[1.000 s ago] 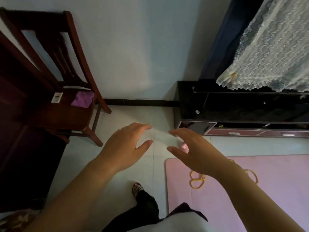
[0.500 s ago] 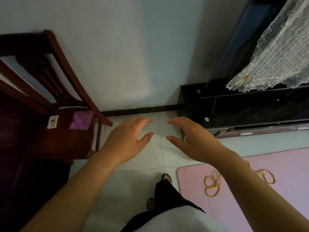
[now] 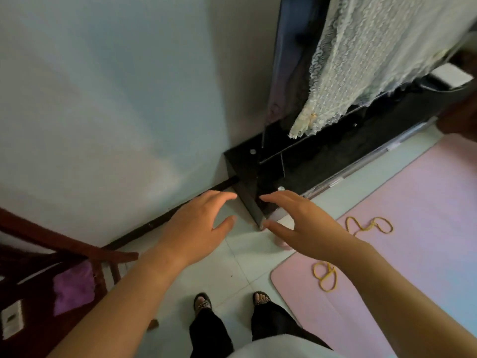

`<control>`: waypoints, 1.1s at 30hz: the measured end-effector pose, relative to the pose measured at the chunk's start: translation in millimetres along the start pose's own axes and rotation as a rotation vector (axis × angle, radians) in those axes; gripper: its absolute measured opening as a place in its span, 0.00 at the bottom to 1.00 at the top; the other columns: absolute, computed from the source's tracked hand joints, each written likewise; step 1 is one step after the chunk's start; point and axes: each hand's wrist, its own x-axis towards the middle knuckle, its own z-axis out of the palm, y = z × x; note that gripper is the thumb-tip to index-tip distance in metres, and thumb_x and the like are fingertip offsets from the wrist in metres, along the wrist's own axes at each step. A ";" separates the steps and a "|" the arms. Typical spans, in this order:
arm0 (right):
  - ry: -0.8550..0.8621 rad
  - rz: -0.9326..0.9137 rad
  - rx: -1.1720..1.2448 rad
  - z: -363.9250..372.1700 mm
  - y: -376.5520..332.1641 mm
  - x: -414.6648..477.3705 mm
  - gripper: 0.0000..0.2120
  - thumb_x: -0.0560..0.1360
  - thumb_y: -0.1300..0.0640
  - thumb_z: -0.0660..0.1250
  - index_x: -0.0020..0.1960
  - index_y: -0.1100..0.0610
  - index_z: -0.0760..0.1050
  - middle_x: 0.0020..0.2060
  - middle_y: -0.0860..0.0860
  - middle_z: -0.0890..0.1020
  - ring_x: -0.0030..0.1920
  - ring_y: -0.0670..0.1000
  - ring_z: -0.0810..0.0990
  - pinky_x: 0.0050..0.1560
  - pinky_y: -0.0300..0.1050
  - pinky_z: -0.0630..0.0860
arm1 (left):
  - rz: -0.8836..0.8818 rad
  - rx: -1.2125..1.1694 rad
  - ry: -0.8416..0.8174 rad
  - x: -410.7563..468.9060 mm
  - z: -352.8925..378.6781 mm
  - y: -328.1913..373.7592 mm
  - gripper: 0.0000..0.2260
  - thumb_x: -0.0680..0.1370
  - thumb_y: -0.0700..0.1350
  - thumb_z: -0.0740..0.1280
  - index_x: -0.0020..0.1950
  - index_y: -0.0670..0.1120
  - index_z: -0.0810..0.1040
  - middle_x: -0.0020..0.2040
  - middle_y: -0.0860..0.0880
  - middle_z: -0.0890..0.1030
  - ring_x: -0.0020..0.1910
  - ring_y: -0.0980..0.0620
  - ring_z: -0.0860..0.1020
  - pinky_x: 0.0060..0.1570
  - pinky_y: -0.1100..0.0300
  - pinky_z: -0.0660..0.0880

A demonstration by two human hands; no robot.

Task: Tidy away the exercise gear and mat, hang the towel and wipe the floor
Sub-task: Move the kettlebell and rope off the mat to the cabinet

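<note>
In the head view you stand on the pale tiled floor facing a corner of the room, with both arms stretched out in front of you. Your left hand is released, its fingers spread and only slightly bent, and it holds nothing. Your right hand is the same, palm down with thumb and fingers apart and empty. The two hands hang side by side with a gap between them, above the floor in front of the near corner of the low black glass cabinet.

The flat pink exercise mat lies unrolled on the floor to your right, alongside the cabinet, its rounded corner near your right foot. Two thin yellow elastic loops lie on it. The near yellow loop is by the mat's corner, partly under your right forearm. The far yellow loop lies further along the mat, just beyond your right wrist.

To your left stands a dark red-brown wooden chair. A purple cloth lies on its seat, and a small white flat object sits near it at the picture's edge. A white lace cloth hangs down over the dark screen above the cabinet. Your two sandalled feet stand apart on the tiles, below your hands.
</note>
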 end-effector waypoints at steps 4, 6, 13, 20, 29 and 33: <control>0.111 0.184 -0.003 1.2 -6.7 -9.8 0.24 0.77 0.44 0.61 0.71 0.47 0.62 0.68 0.45 0.67 0.63 0.47 0.71 0.62 0.38 0.65 | 0.176 -0.013 -0.096 34.7 -1.8 -9.0 0.19 0.78 0.53 0.61 0.68 0.56 0.67 0.67 0.57 0.69 0.62 0.57 0.70 0.55 0.64 0.66; 0.162 0.286 0.020 6.5 -11.8 -18.6 0.24 0.77 0.44 0.60 0.71 0.46 0.63 0.68 0.45 0.68 0.61 0.48 0.73 0.65 0.42 0.68 | 0.270 -0.007 -0.158 48.0 -1.6 -12.0 0.19 0.78 0.53 0.61 0.68 0.56 0.67 0.67 0.57 0.69 0.63 0.56 0.69 0.57 0.63 0.67; 0.345 0.553 0.045 32.1 -27.1 -57.6 0.24 0.77 0.43 0.60 0.71 0.47 0.63 0.68 0.45 0.68 0.64 0.46 0.69 0.63 0.41 0.65 | 0.520 -0.017 -0.318 70.7 12.8 -4.7 0.19 0.78 0.54 0.60 0.69 0.57 0.66 0.67 0.57 0.69 0.62 0.54 0.71 0.57 0.56 0.73; 0.406 0.651 0.078 48.7 -11.5 -87.3 0.24 0.77 0.43 0.60 0.71 0.45 0.62 0.68 0.43 0.67 0.57 0.44 0.72 0.59 0.38 0.65 | 0.630 -0.024 -0.389 71.2 46.4 15.9 0.18 0.78 0.53 0.61 0.68 0.55 0.68 0.65 0.57 0.71 0.61 0.55 0.72 0.56 0.56 0.74; 0.360 0.561 0.134 74.0 76.0 -100.8 0.21 0.77 0.45 0.61 0.68 0.47 0.66 0.65 0.45 0.71 0.63 0.48 0.71 0.60 0.40 0.66 | 0.451 -0.074 -0.316 76.6 120.8 33.6 0.16 0.78 0.51 0.61 0.66 0.54 0.70 0.62 0.56 0.73 0.59 0.56 0.73 0.50 0.60 0.74; 0.331 0.530 0.115 91.3 127.5 -93.8 0.20 0.77 0.46 0.62 0.68 0.48 0.68 0.64 0.46 0.72 0.61 0.48 0.72 0.57 0.38 0.66 | 0.392 -0.043 -0.310 84.1 170.1 32.1 0.14 0.78 0.51 0.61 0.64 0.54 0.71 0.58 0.58 0.73 0.55 0.57 0.72 0.47 0.62 0.71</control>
